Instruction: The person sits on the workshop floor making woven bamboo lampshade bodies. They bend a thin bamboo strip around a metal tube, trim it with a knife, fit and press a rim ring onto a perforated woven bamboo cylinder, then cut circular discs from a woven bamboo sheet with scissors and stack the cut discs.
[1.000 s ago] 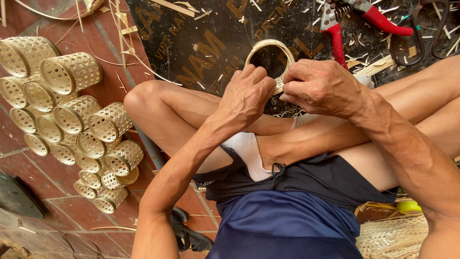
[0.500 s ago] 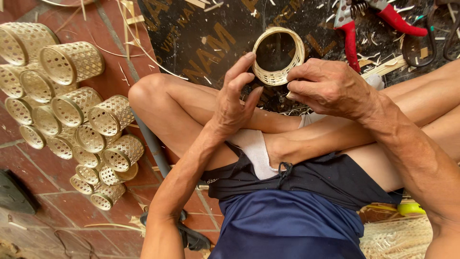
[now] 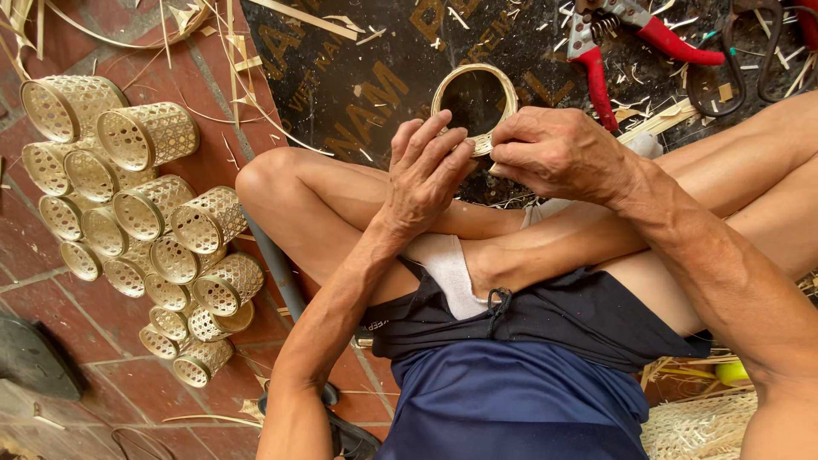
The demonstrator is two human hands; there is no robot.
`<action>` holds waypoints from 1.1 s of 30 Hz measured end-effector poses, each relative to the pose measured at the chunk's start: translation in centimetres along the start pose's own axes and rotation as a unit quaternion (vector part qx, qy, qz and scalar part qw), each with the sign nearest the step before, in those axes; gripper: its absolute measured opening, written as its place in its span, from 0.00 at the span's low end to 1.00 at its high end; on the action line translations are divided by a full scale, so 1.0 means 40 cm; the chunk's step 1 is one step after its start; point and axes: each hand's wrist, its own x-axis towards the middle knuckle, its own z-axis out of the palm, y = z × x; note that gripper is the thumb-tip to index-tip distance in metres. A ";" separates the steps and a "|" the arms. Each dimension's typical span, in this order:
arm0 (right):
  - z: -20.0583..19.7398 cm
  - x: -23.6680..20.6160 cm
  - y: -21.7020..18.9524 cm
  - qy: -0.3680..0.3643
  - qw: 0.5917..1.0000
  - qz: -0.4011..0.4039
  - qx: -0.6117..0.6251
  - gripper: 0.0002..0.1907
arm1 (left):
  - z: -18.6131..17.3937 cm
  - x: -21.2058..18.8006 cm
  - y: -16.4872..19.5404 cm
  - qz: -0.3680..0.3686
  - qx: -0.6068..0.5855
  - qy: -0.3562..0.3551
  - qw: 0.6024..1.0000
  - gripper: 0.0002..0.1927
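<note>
Baskets point(image 3: 136, 221), woven cylinders, piled on the brick floor point(image 3: 51, 341) at 9 o'clock. Red-handled pliers point(image 3: 613, 43) at 1 o'clock. Left hand point(image 3: 426, 175) and right hand point(image 3: 558, 153) both pinch a small bamboo ring point(image 3: 503, 89) above the knees, 12 o'clock.

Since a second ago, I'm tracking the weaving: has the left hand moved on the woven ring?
Yes. The left hand let go briefly, then closed back on the woven ring, ending up about where it started relative to the red-handled pliers.
</note>
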 end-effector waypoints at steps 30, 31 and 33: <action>-0.243 0.192 0.077 0.414 0.876 0.125 0.211 0.36 | -0.061 -0.017 0.131 0.017 -0.011 0.029 0.999 0.21; -0.240 0.121 0.076 0.421 0.880 0.156 0.157 0.27 | -0.059 -0.024 0.140 0.005 -0.024 0.036 0.999 0.21; -0.230 -0.072 0.064 0.424 0.876 0.222 0.064 0.13 | -0.054 -0.035 0.156 0.008 -0.036 0.021 0.999 0.21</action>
